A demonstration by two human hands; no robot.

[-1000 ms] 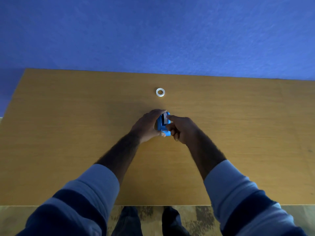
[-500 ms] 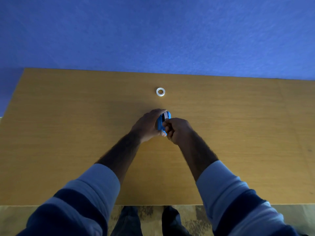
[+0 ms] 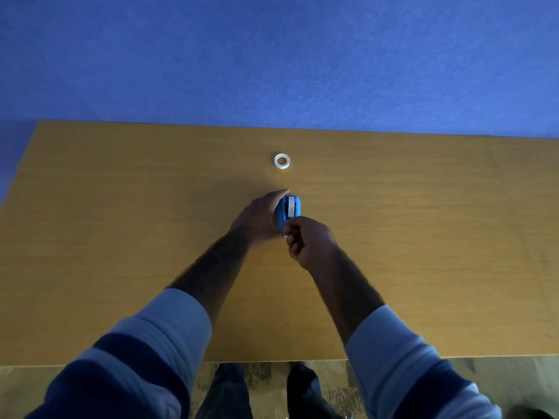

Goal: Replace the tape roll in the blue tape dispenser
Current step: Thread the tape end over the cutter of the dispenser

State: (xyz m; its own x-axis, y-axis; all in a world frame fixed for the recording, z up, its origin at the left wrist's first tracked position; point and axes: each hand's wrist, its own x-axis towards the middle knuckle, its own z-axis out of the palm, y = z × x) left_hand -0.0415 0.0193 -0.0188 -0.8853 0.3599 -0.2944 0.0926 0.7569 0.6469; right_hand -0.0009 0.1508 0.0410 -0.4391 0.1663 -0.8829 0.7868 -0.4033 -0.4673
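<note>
Blue plastic marks the middle of the scene: the tape dispenser (image 3: 289, 210) stands on the wooden table (image 3: 121, 237), a pale strip of tape (image 3: 291, 207) showing along its top. The left hand (image 3: 257, 220) wraps around the dispenser's left side, fingers curled over its far end, grasping it. The right hand (image 3: 308, 240) sits just nearer than the dispenser, its fingers bunched into a pinch at the dispenser's near end; what they pinch is too small to make out, so I cannot tell whether they hold anything. Beyond the dispenser, apart from it and well short of the table's far edge, a small white ring (image 3: 282, 161) lies flat. To either side of the dispenser the tabletop runs bare and wide out to its left edge and past the frame on the right. The near edge lies well toward the person from the dispenser, with both forearms crossing it. A blue wall (image 3: 272, 55) rises behind the far edge.
</note>
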